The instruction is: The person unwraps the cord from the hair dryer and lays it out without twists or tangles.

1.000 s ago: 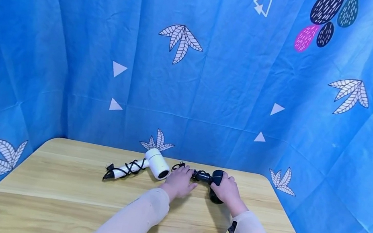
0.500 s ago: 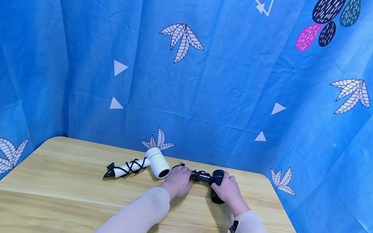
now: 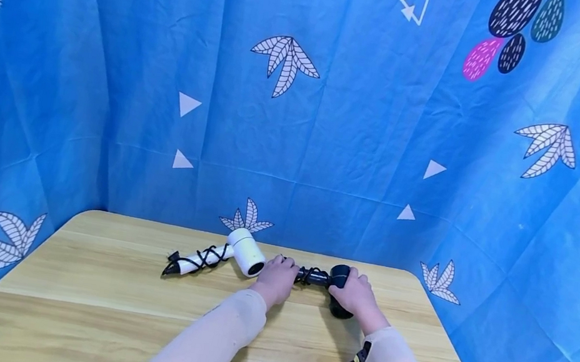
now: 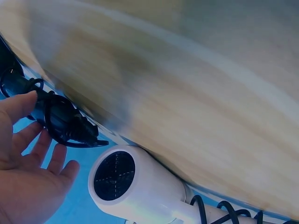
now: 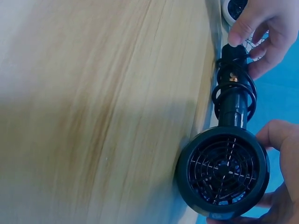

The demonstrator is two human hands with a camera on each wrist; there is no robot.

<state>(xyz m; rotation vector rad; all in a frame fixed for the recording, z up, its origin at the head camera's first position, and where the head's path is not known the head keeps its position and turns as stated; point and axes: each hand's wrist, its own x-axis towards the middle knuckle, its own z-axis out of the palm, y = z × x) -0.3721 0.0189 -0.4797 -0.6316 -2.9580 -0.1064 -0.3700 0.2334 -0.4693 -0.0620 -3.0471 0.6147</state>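
Three sides of blue cloth [image 3: 298,131] hang around the wooden counter [image 3: 75,311], presumably to screen off whatever lies beyond. Near the counter's far edge, the white hair dryer [image 3: 246,254] lies to the left on its side, head towards the middle and handle angled outward; on its side it probably cannot tip. Just right of it is the black hair dryer [image 3: 324,279], its handle pointing left and its grilled face towards the person, so each hand has one end within easy reach. I cannot tell whether the counter bears its full weight. The right hand [image 3: 355,291] takes the bulky head, its grip partly closed with thumb and fingers curled round the casing, likely because most of the weight sits there. The left hand [image 3: 277,279] has the slim handle end between thumb and bent fingers, a looser grip that seems meant to steady it. A black cord [image 5: 255,93] loops round that handle, and a criss-crossed cord [image 3: 206,256] binds the white one's, apparently so neither trails; the small plug [image 3: 173,257] sits by the white handle's tip.
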